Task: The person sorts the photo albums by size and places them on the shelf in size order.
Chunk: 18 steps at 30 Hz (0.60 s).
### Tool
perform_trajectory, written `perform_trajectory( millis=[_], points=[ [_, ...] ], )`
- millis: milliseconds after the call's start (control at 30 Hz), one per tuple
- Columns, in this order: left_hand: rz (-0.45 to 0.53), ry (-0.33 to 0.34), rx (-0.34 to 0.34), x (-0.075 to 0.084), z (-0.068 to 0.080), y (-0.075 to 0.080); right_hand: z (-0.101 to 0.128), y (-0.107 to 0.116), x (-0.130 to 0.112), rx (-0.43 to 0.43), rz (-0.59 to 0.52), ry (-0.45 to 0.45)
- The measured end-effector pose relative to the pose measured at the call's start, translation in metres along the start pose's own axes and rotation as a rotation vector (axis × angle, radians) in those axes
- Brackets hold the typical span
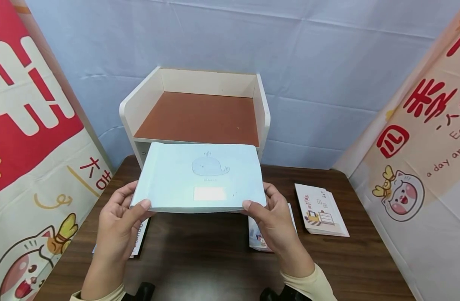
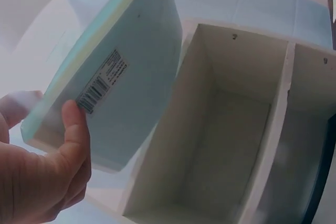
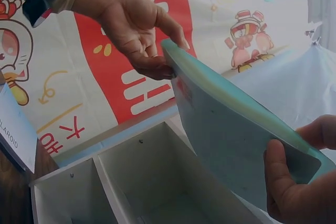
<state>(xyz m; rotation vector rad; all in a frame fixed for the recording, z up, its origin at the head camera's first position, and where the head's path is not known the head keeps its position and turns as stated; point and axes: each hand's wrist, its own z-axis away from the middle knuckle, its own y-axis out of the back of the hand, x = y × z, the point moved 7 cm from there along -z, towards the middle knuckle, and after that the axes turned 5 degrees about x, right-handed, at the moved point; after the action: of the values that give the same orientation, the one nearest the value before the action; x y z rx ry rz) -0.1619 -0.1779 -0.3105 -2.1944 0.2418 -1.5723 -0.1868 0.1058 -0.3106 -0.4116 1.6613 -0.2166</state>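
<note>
A light blue notebook [image 1: 199,177] with a whale drawn on its cover is held up, cover upward, in front of a small white shelf [image 1: 265,113]. My left hand [image 1: 120,217] pinches its near left corner, thumb on top and fingers underneath. At the near right corner, my right hand [image 1: 273,217] grips it the same way. The notebook's underside [image 2: 139,77] carries a barcode label [image 2: 102,81] in the left wrist view. Pale page edges [image 3: 231,95] show along its near side in the right wrist view. Below it, the shelf's compartments [image 2: 226,114] face the hands.
A stack of white printed booklets [image 1: 321,211] lies at the table's right. Another stack [image 1: 257,236] is partly hidden under the right hand, and a white, dark-edged item [image 1: 139,240] beside the left. Printed banners [image 1: 414,159] flank the dark wooden table [image 1: 199,259].
</note>
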Motion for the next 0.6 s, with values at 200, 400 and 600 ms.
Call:
perform_trajectory(
  millis=[200, 400, 600],
  points=[
    [-0.104, 0.038, -0.026, 0.010, -0.005, -0.006, -0.006, -0.003, -0.011, -0.015, 0.021, 0.000],
    [-0.193, 0.066, -0.053, 0.016, -0.013, -0.011, -0.012, -0.005, -0.021, -0.028, 0.069, 0.006],
    [-0.221, 0.052, -0.075, 0.024, -0.019, -0.010, -0.016, -0.010, -0.029, -0.042, 0.097, 0.005]
  ],
)
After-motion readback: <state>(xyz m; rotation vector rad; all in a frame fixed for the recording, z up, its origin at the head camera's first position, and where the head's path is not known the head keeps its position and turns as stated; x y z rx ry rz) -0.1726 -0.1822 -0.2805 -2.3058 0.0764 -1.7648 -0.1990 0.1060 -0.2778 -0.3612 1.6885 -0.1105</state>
